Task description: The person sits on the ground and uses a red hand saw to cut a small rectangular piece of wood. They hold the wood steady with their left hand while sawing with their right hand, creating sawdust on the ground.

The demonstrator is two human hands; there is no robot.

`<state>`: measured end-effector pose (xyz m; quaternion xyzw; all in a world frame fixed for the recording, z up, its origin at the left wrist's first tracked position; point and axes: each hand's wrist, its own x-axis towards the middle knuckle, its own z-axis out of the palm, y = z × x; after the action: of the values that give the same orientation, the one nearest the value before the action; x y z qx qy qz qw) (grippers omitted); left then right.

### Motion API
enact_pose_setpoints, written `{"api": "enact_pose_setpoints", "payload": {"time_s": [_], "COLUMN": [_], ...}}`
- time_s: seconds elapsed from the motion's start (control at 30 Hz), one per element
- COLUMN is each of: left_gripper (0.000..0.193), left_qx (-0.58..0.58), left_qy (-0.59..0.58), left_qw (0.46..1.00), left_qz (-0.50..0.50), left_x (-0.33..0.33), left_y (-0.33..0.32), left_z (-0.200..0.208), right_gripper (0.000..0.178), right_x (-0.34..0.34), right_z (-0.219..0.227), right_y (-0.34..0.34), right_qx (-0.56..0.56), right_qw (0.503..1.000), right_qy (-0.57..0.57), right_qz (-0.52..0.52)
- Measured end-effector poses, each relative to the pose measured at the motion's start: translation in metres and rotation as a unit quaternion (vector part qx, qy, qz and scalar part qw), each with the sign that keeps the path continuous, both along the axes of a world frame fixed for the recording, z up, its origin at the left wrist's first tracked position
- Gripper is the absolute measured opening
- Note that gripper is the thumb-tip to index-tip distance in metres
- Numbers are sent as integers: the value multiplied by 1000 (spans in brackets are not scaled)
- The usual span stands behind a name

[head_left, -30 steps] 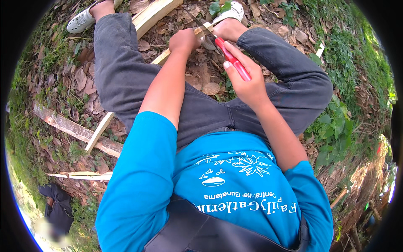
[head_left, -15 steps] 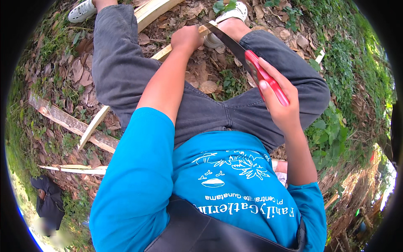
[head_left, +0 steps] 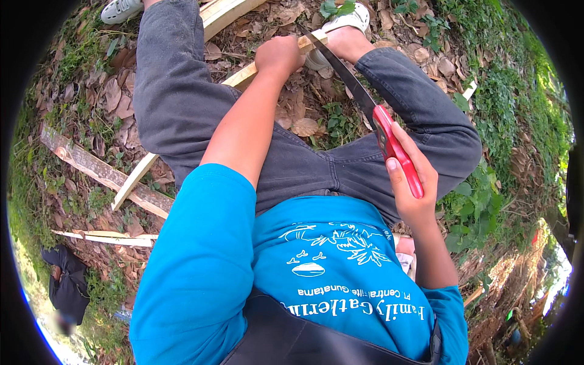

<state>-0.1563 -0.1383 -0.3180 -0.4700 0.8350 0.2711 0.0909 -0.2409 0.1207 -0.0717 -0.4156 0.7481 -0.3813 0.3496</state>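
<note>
My left hand (head_left: 280,56) is closed round a narrow pale wooden stick (head_left: 242,75), which runs under my left thigh and ends just right of the fist. In my right hand (head_left: 412,176) is a hand saw (head_left: 395,152) with a red handle, its fingers wrapped round the grip. The dark saw blade (head_left: 348,79) slants up and left. Near its tip the blade crosses the end of the stick, close to the left fist. Whether the teeth bite into the wood is too small to tell.
A thick pale beam (head_left: 225,17) lies beyond my left knee. To the left, a bark-edged plank (head_left: 103,170) rests on leaf litter with a pale strip (head_left: 135,180) across it. Another split strip (head_left: 106,238) lies nearer. A person in dark clothes (head_left: 67,286) is at the far left.
My right hand and the saw have drawn back toward me and slightly right, so the blade crosses the stick nearer its tip. My left hand keeps its hold on the stick.
</note>
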Motion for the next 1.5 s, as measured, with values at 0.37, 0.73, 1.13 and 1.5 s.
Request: {"api": "enact_pose_setpoints", "payload": {"time_s": [0.37,0.73,1.13,1.5], "left_gripper": [33,32,30,31], "left_qx": [10,-24,-5,-33], "left_qy": [10,17,-2,25], "left_qw": [1000,1000,1000,999], "left_qz": [-9,-9,8,3], "left_x": [-5,-7,-5,-13], "left_y": [-1,3,3,-2], "left_z": [9,-3,5,-1], "right_gripper": [44,45,46,43], "right_x": [-3,-11,-7,-16], "right_z": [-90,-62,-27,-111], "right_y": [-79,-53,-4,-102], "right_qx": [-70,-70,13,-107], "right_qw": [997,997,1000,994], "right_qy": [9,35,1,-2], "right_qz": [-18,23,2,-15]}}
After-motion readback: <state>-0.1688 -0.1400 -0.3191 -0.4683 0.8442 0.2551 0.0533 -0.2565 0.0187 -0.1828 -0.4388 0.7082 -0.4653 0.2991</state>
